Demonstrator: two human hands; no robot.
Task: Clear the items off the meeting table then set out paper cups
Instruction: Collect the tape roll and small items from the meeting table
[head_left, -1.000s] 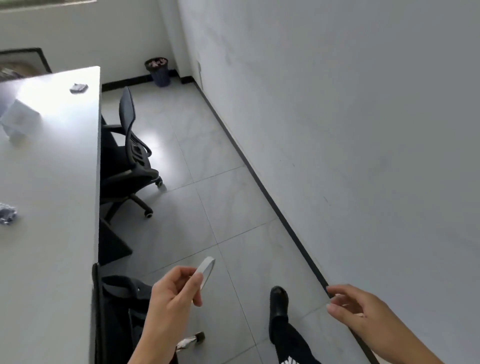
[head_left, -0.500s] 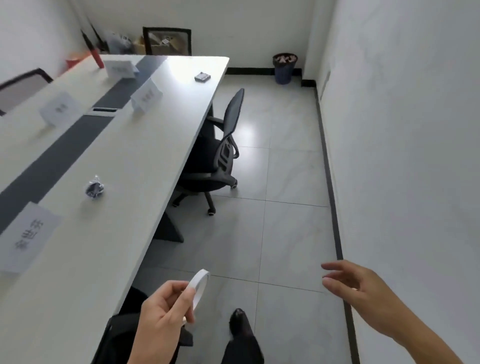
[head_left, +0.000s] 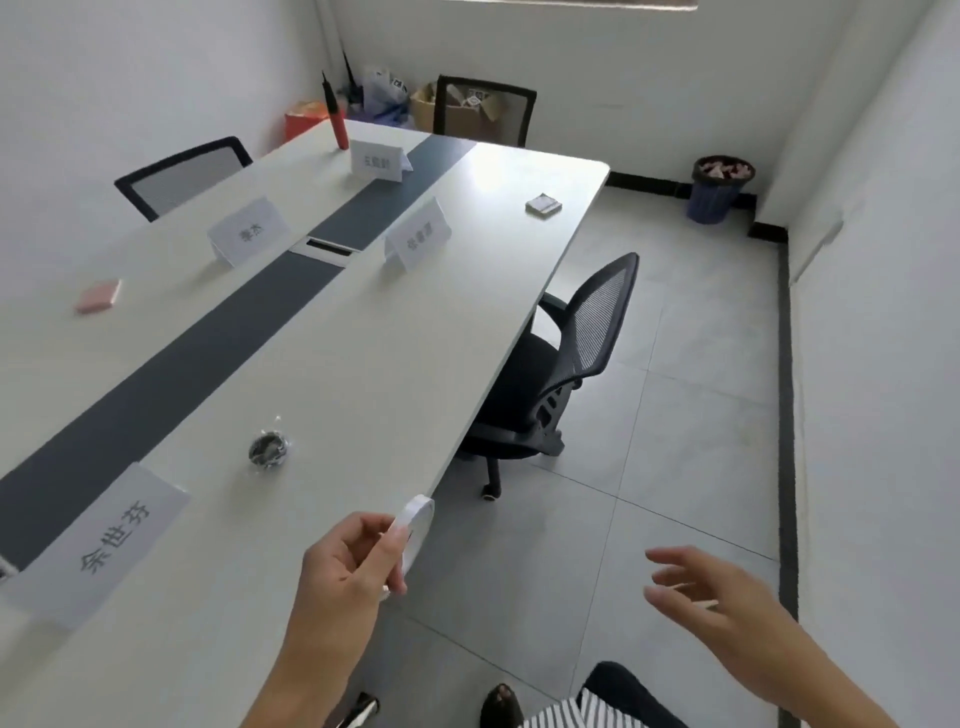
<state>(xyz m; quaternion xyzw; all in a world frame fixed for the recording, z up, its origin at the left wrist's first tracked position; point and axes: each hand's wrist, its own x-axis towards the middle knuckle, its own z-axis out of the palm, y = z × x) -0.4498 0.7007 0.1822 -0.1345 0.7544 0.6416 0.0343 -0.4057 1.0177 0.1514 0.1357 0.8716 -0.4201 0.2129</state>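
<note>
White meeting table (head_left: 363, 332); left hand (head_left: 345, 566) pinches tape roll (head_left: 414, 525) at near right edge; right hand (head_left: 711, 597) fingers spread, empty.

near name card (head_left: 104, 540) | 余世芬 | far name cards (head_left: 418, 234) | too blurred

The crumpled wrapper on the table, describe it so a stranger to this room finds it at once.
Start at the long white meeting table with the dark strip down its middle. On its right half, just past the nearest name card, lies the crumpled wrapper. Unlike the flat pink pad and square packet farther off, it is a shiny, scrunched lump.
</note>
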